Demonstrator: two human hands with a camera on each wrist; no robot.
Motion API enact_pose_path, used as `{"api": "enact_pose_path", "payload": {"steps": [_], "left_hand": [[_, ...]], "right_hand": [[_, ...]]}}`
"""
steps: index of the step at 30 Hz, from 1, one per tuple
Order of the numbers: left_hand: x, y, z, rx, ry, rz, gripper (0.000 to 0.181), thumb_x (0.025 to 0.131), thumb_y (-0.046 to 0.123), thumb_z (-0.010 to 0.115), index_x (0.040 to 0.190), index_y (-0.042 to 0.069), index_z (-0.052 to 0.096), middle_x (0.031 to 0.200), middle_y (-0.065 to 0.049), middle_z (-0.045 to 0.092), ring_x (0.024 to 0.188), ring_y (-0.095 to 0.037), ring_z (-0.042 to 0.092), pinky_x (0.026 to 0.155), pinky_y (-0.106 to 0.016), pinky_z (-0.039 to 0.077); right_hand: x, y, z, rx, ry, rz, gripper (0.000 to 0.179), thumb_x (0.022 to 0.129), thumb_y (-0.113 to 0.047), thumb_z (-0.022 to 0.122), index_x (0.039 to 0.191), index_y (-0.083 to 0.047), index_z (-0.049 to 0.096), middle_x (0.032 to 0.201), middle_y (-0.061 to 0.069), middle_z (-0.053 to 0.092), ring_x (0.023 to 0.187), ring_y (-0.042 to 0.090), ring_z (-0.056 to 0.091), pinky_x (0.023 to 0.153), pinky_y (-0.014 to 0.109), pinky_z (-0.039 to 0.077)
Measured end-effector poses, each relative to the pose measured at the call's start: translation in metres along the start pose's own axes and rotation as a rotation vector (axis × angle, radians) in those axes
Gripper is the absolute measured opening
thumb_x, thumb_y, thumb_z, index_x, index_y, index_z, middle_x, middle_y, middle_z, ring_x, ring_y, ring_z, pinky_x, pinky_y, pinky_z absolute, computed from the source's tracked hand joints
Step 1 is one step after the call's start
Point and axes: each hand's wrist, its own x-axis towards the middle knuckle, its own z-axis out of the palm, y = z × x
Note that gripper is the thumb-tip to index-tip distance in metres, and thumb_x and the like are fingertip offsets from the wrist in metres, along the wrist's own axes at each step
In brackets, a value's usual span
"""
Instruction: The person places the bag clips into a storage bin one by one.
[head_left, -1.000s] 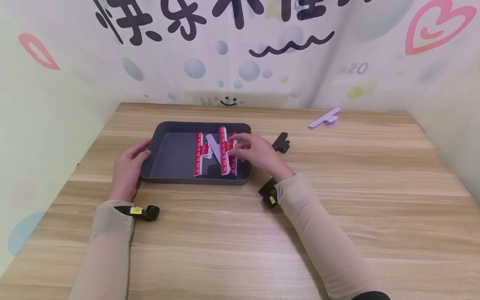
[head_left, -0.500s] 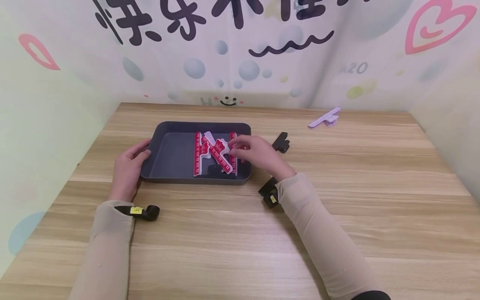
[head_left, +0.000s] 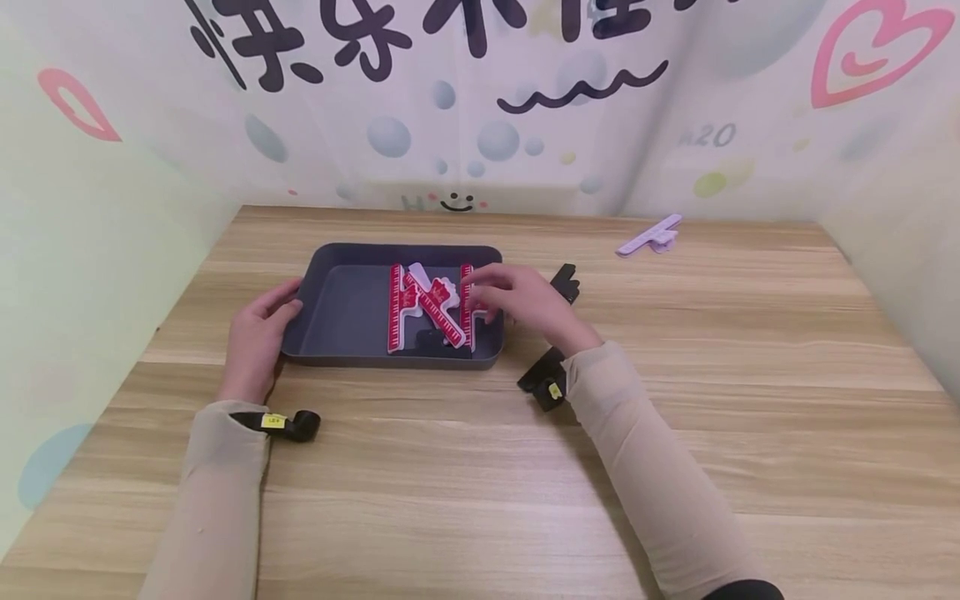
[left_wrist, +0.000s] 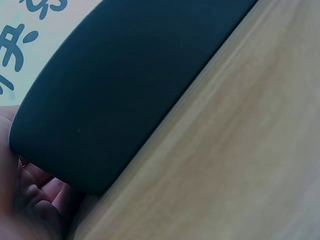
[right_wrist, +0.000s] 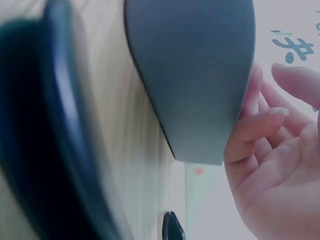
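Observation:
My left hand (head_left: 255, 337) grips the left end of a dark grey rectangular tray (head_left: 341, 362), thumb at the rim. In the left wrist view its fingers (left_wrist: 42, 187) curl beneath the tray's end. Over the tray's right end is my right hand (head_left: 528, 304), fingers loosely bent and thumb apart, with nothing held. Just left of its fingertips lies a red-and-white piano-patterned clip (head_left: 433, 307), slanted across a lilac clip (head_left: 417, 272). Similar red clips stand lengthwise on either side, one at left (head_left: 395, 312) and one at right (head_left: 467, 321), partly behind my fingers. A black clip (head_left: 431, 339) lies underneath.
On the wooden table (head_left: 420, 500), another lilac clip (head_left: 651, 236) lies at the back right. One black clip (head_left: 567, 281) is behind my right wrist; another (head_left: 540, 372) lies beside it, partly covered by the wrist camera (head_left: 552, 393). A printed backdrop (head_left: 645, 150) rises behind the table.
The middle red clip has left my right fingers and turned from lengthwise to slanted, over the lilac clip. My right hand has drawn slightly right. The left hand keeps its grip.

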Motion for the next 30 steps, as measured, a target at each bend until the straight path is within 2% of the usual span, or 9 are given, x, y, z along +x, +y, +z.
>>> {"api": "enact_pose_path", "payload": {"steps": [4, 9, 15, 18, 23, 27, 30], "left_hand": [[0.000, 0.000, 0.000, -0.015, -0.001, 0.002, 0.039, 0.090, 0.028, 0.053, 0.128, 0.021, 0.050, 0.131, -0.001, 0.047, 0.117, -0.010, 0.040, 0.087, -0.015, 0.036], [0.000, -0.001, 0.000, -0.006, -0.002, 0.002, 0.040, 0.090, 0.029, 0.052, 0.129, 0.021, 0.050, 0.131, -0.001, 0.046, 0.117, -0.010, 0.039, 0.088, -0.017, 0.035], [-0.001, 0.000, 0.000, -0.005, 0.001, 0.004, 0.040, 0.089, 0.030, 0.053, 0.128, 0.021, 0.050, 0.131, -0.001, 0.047, 0.116, -0.009, 0.040, 0.087, -0.015, 0.035], [-0.001, 0.000, 0.000, -0.010, 0.002, 0.010, 0.040, 0.089, 0.029, 0.053, 0.128, 0.021, 0.051, 0.131, -0.001, 0.047, 0.116, -0.009, 0.040, 0.084, -0.013, 0.036], [-0.002, 0.000, 0.001, -0.008, 0.006, 0.016, 0.040, 0.089, 0.029, 0.054, 0.128, 0.020, 0.051, 0.130, -0.001, 0.048, 0.116, -0.009, 0.040, 0.083, -0.012, 0.036], [-0.002, 0.001, 0.000, -0.009, 0.004, 0.016, 0.040, 0.089, 0.029, 0.053, 0.128, 0.020, 0.050, 0.130, -0.002, 0.048, 0.116, -0.010, 0.040, 0.085, -0.013, 0.036], [-0.002, 0.001, 0.000, -0.015, 0.002, 0.011, 0.040, 0.089, 0.029, 0.053, 0.128, 0.021, 0.050, 0.131, -0.001, 0.047, 0.116, -0.010, 0.040, 0.086, -0.015, 0.036]], "right_hand": [[-0.001, 0.004, -0.009, 0.064, 0.027, 0.022, 0.033, 0.087, -0.034, 0.056, 0.117, -0.020, 0.058, 0.087, 0.005, 0.065, 0.073, 0.023, 0.058, 0.058, 0.037, 0.045], [-0.005, 0.009, -0.022, 0.179, 0.075, 0.056, 0.032, 0.087, -0.032, 0.056, 0.116, -0.017, 0.058, 0.094, 0.002, 0.066, 0.081, 0.030, 0.057, 0.062, 0.043, 0.044], [-0.007, 0.012, -0.034, 0.212, 0.109, 0.084, 0.033, 0.089, -0.031, 0.054, 0.118, -0.016, 0.057, 0.095, 0.004, 0.064, 0.080, 0.028, 0.057, 0.070, 0.048, 0.043], [-0.010, 0.013, -0.042, 0.225, 0.121, 0.091, 0.031, 0.088, -0.032, 0.055, 0.116, -0.018, 0.057, 0.096, 0.005, 0.064, 0.084, 0.032, 0.057, 0.069, 0.046, 0.044], [-0.014, 0.017, -0.054, 0.243, 0.150, 0.089, 0.028, 0.088, -0.033, 0.055, 0.114, -0.022, 0.058, 0.099, 0.005, 0.063, 0.085, 0.030, 0.057, 0.066, 0.038, 0.042], [-0.018, 0.025, -0.063, 0.283, 0.171, 0.100, 0.031, 0.088, -0.034, 0.055, 0.116, -0.022, 0.057, 0.102, 0.007, 0.062, 0.087, 0.030, 0.056, 0.065, 0.030, 0.041], [-0.020, 0.029, -0.068, 0.328, 0.193, 0.113, 0.037, 0.085, -0.038, 0.058, 0.117, -0.020, 0.057, 0.104, 0.009, 0.061, 0.086, 0.030, 0.056, 0.064, 0.031, 0.041]]}}
